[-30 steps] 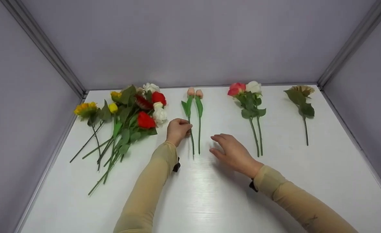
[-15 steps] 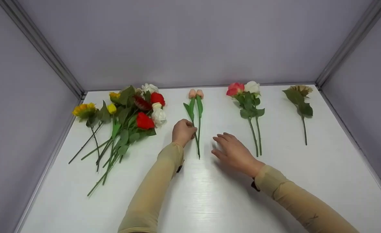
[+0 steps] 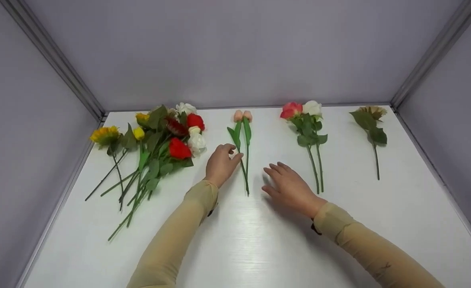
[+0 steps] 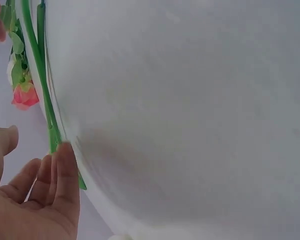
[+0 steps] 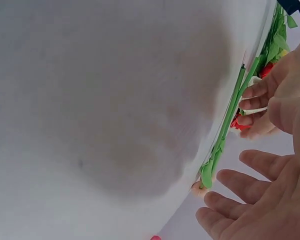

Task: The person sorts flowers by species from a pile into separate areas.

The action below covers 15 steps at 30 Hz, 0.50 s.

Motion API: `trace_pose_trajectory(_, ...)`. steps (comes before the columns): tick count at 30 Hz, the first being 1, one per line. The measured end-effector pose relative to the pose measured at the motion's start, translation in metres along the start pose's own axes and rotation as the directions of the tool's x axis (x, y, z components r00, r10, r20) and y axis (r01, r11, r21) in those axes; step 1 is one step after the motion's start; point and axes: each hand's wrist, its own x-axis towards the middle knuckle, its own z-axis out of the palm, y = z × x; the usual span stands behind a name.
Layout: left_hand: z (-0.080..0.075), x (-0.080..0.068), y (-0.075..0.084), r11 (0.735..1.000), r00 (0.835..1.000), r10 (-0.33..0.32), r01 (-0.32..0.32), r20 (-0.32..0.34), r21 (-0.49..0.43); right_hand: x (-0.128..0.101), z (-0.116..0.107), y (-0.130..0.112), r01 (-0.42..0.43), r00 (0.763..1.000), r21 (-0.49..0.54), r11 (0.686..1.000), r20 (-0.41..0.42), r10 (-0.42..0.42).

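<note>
Your left hand (image 3: 220, 164) lies with its fingers loosened and spread, the tips just touching the stems of the two peach tulips (image 3: 242, 138); it grips nothing. Your right hand (image 3: 289, 186) rests flat on the white tabletop (image 3: 259, 240), fingers straight and slightly fanned, just to the right of those stems and apart from them. The tulips lie side by side in the middle of the tabletop, buds toward the far wall, stems meeting near your left fingertips. Judging by how things lie, the sorting looks partly done: the tulip pair forms one group, the pink and white roses (image 3: 305, 120) a second to the right, and a single brownish flower (image 3: 371, 124) a third near the right wall. What seems left is the mixed pile of flowers (image 3: 159, 140) on the left, with red, white and yellow heads and a sunflower at its edge, stems crossing one another. How many stems that pile holds is hard to count, since leaves and blooms overlap. The left wrist view shows only your fingers, green stems along the tabletop edge and one pink bloom, all at a steep angle; the right wrist view shows both hands and the tulip stems but is mostly blank tabletop. Whether your left fingertips press the stem or merely brush it cannot be told.
</note>
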Motion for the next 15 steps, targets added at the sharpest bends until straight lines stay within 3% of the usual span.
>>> trace_pose_trajectory(3, -0.011, -0.009, -0.005, 0.984, 0.991, 0.129, -0.125, -0.021, 0.124, 0.003, 0.0, -0.004, 0.015, 1.0, -0.019, 1.0, 0.005, -0.015)
trace_pose_trajectory(8, -0.039, -0.025, -0.017, 0.928, 0.955, 0.29, -0.264, -0.067, 0.263, 0.012, 0.003, -0.016, 0.055, 0.998, -0.045, 0.997, 0.022, -0.054)
trace_pose_trajectory(12, -0.07, -0.035, -0.035, 0.919, 0.937, 0.323, -0.279, -0.13, 0.278, 0.019, 0.01, -0.03, 0.099, 0.995, -0.062, 0.993, 0.036, -0.097)
trace_pose_trajectory(15, -0.097, -0.039, -0.056, 0.932, 0.936, 0.295, -0.237, -0.192, 0.275, 0.024, 0.015, -0.045, 0.129, 0.991, -0.083, 0.988, 0.054, -0.125)
